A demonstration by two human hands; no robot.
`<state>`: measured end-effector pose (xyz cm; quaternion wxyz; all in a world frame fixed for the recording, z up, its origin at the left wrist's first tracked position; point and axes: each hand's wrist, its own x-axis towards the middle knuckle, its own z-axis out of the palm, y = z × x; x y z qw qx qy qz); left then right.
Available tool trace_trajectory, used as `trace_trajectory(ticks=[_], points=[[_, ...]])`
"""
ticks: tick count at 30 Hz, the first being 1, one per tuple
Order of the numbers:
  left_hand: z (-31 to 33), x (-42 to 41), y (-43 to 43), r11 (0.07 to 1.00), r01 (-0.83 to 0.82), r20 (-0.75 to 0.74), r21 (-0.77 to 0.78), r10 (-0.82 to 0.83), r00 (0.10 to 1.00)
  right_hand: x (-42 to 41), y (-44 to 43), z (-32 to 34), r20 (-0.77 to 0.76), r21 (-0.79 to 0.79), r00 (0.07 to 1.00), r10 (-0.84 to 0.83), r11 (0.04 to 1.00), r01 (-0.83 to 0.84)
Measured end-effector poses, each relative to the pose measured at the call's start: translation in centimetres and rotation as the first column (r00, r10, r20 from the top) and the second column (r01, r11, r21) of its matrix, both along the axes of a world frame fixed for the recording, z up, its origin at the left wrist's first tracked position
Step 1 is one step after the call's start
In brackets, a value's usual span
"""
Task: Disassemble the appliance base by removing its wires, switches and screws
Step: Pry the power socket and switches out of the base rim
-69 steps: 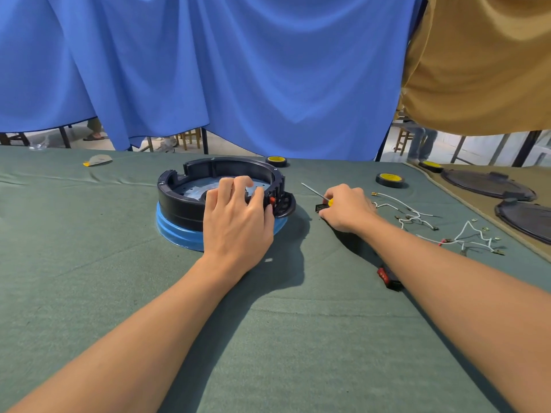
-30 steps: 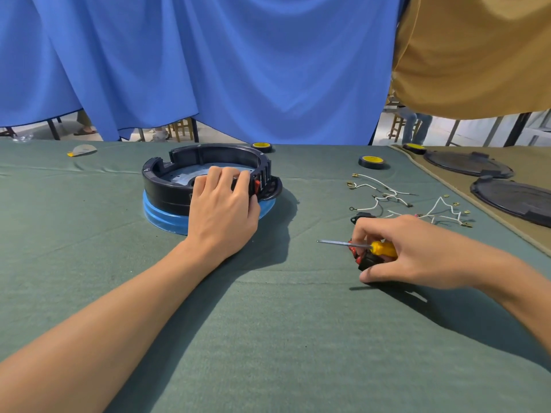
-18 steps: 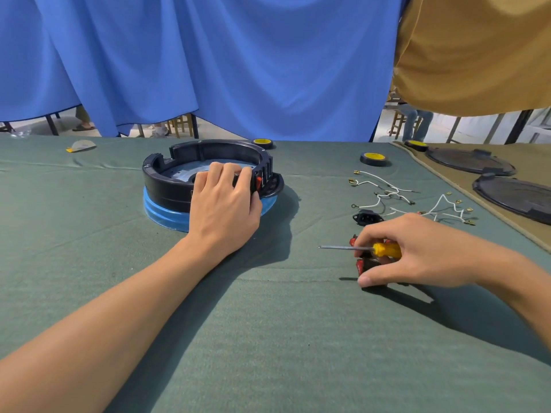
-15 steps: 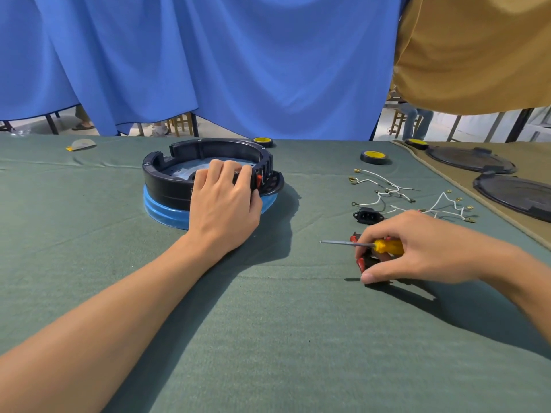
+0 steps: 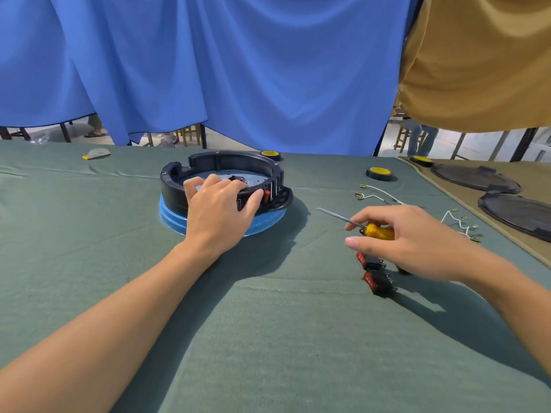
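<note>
The round black appliance base (image 5: 238, 163) sits on a blue disc (image 5: 170, 211) at the table's middle. My left hand (image 5: 217, 208) grips its near rim, thumb beside a red switch (image 5: 267, 195) still set in the wall. My right hand (image 5: 408, 238) holds a yellow-handled screwdriver (image 5: 379, 231) above the cloth, its thin shaft pointing left toward the base. Two loose red switches (image 5: 377, 274) lie on the cloth just below that hand. White wires (image 5: 378, 195) lie farther right.
Green cloth (image 5: 268, 338) covers the table. Yellow-topped black rolls (image 5: 379, 173) stand behind the wires. Two dark round covers (image 5: 515, 208) lie on a tan mat at the right edge. A small grey scrap (image 5: 97, 152) lies far left. Blue curtain hangs behind.
My right hand put a second red switch beside the first on the cloth, then rose and moved up toward the base with the screwdriver. My left hand stays on the base.
</note>
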<state>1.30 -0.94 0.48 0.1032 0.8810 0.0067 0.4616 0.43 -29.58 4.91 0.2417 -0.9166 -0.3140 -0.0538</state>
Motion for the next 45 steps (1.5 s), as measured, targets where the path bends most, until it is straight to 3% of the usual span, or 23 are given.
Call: trace_trajectory(ticks=[3,6,11,14,17,20,25,36,45], points=[[0.4,-0.3,1.3,0.965,0.127,0.056,-0.228,-0.118,0.991,0.2,1.1,0.4,0.023,0.013,1.000,-0.011,1.000,0.010],[0.5,-0.4,2.2,0.872,0.230,0.079,-0.431,-0.218,0.973,0.5,2.7,1.0,0.042,0.114,0.999,-0.016,0.993,0.011],[0.5,0.2,1.8,0.781,0.121,-0.042,-0.613,-0.185,0.982,1.9,6.1,1.5,0.095,0.230,0.993,-0.066,0.972,0.043],[0.2,0.5,1.5,0.609,-0.032,-0.098,-0.793,-0.075,0.992,2.7,8.1,1.9,0.151,0.164,0.986,-0.071,0.985,0.046],[0.4,0.7,1.9,0.400,-0.018,-0.081,-0.917,-0.142,0.987,3.3,9.9,2.8,0.168,0.122,0.985,-0.032,0.992,0.012],[0.5,1.1,2.7,0.326,0.059,-0.016,-0.944,-0.223,0.975,4.1,11.7,3.1,0.181,0.030,0.983,0.014,0.999,-0.020],[0.5,1.5,3.3,0.292,0.119,0.017,-0.949,-0.330,0.944,5.3,15.0,2.5,0.230,-0.001,0.970,-0.077,0.997,0.080],[0.4,2.1,3.5,0.324,0.127,-0.005,-0.938,-0.377,0.926,6.8,16.3,1.2,0.218,0.040,0.975,-0.032,0.999,0.024],[1.0,1.6,2.9,0.318,0.082,-0.069,-0.944,-0.434,0.898,6.6,16.2,1.6,0.203,-0.017,0.979,0.017,1.000,-0.013]])
